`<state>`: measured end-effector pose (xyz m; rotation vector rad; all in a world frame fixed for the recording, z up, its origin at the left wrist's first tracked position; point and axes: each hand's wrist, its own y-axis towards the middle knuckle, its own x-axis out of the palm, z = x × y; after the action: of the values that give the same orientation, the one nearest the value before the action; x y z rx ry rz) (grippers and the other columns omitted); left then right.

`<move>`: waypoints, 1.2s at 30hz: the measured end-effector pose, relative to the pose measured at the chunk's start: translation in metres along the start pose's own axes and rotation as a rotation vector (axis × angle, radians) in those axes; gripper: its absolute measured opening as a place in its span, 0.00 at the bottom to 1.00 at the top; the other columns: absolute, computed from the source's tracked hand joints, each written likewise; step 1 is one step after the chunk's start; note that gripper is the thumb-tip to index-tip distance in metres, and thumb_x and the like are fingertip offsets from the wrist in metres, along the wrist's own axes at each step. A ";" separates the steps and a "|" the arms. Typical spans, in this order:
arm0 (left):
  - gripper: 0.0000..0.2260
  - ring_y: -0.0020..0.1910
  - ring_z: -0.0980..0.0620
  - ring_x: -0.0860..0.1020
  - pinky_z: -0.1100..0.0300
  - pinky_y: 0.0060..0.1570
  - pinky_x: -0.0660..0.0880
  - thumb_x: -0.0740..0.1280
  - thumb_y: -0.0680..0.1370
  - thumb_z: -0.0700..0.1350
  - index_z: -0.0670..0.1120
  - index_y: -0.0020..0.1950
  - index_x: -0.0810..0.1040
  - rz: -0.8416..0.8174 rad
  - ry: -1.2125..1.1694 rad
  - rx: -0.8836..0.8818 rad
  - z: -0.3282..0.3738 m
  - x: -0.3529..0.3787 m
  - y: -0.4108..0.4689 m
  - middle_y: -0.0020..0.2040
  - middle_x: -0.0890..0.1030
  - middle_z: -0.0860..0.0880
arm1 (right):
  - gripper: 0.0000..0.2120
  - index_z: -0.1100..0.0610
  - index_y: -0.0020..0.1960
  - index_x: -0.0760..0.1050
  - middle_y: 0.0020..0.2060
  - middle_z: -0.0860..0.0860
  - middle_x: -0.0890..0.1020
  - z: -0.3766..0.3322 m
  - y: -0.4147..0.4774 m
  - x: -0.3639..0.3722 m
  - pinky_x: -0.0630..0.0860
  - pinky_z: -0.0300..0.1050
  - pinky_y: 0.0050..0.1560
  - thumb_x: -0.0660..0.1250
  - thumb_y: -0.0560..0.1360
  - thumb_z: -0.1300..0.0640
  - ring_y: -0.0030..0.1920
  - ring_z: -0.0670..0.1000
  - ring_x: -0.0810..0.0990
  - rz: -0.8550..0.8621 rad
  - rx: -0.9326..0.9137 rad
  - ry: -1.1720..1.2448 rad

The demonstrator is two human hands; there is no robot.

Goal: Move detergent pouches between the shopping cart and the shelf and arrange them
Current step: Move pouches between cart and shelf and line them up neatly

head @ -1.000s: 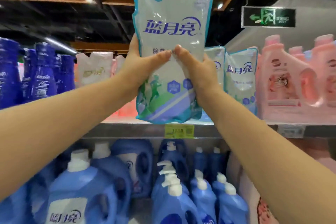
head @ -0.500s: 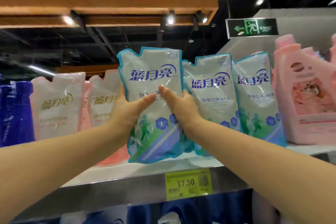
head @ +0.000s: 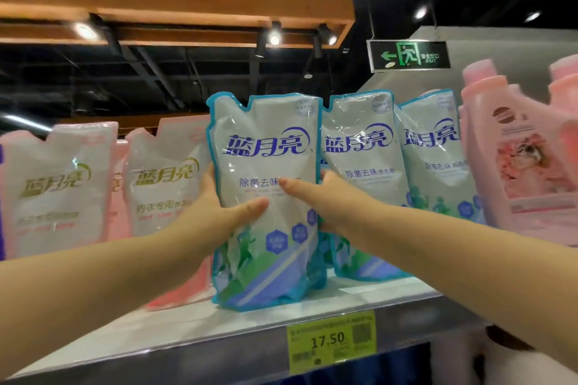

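Gripping from both sides, the left hand (head: 219,212) and the right hand (head: 325,197) hold one soft plastic detergent pouch (head: 266,147), grey-white with a blue border and blue lettering, upright in the head view. Each hand is clamped on the pouch: the thumb presses on the printed front, and the other fingers go behind it, where I cannot see them. I judge that this two-sided hold is chosen because the pouch is soft and filled, so one hand alone would let it bend or fall over. Its bottom edge is at the front part of the pale flat shelf (head: 150,334) and seems to touch the board, but I cannot tell whether the full weight is already down. The label faces outward, which fits the arranging.

Just beside it on the right stand two blue-bordered pouches (head: 362,172) of the same kind. The nearer one is touching or almost touching the held one and is partly hidden behind the right hand. On the left stand white-and-pink pouches (head: 56,191) with gold lettering. Pink plastic bottles (head: 525,162) fill the far right. A yellow price label (head: 331,342) sits on the shelf edge, and a green exit sign (head: 409,55) hangs above. The gap between the neighbours looks narrow, so both rows may hinder pushing the pouch back. The shopping cart is not visible.
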<state>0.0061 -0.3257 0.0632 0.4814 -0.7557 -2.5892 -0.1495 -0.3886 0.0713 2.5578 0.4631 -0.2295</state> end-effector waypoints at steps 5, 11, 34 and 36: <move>0.47 0.49 0.49 0.76 0.56 0.33 0.73 0.75 0.68 0.44 0.68 0.72 0.45 -0.069 0.123 -0.186 -0.004 -0.004 -0.019 0.55 0.74 0.53 | 0.43 0.39 0.75 0.43 0.68 0.44 0.66 -0.008 -0.034 -0.012 0.70 0.47 0.63 0.70 0.72 0.49 0.63 0.48 0.70 -0.105 -0.149 -0.251; 0.51 0.53 0.50 0.74 0.52 0.48 0.74 0.75 0.68 0.43 0.57 0.76 0.40 -0.073 0.200 -0.144 -0.005 0.003 -0.013 0.64 0.72 0.51 | 0.44 0.41 0.75 0.40 0.74 0.44 0.52 -0.006 -0.031 0.009 0.65 0.41 0.59 0.68 0.72 0.45 0.70 0.51 0.63 -0.161 -0.191 -0.553; 0.49 0.60 0.46 0.74 0.50 0.49 0.76 0.75 0.68 0.45 0.59 0.75 0.42 -0.098 0.186 -0.213 -0.015 0.011 -0.004 0.66 0.70 0.51 | 0.47 0.45 0.76 0.43 0.72 0.48 0.57 0.012 -0.023 0.007 0.69 0.48 0.65 0.72 0.70 0.53 0.68 0.53 0.65 -0.023 -0.273 -0.641; 0.49 0.60 0.47 0.74 0.50 0.49 0.76 0.75 0.68 0.45 0.58 0.75 0.42 -0.087 0.201 -0.220 -0.014 0.012 -0.002 0.68 0.70 0.50 | 0.47 0.44 0.76 0.43 0.72 0.48 0.57 0.014 -0.021 0.008 0.68 0.51 0.67 0.72 0.70 0.52 0.69 0.54 0.65 -0.018 -0.272 -0.643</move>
<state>0.0013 -0.3357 0.0480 0.7046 -0.3851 -2.6122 -0.1513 -0.3766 0.0479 2.0633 0.2447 -0.8926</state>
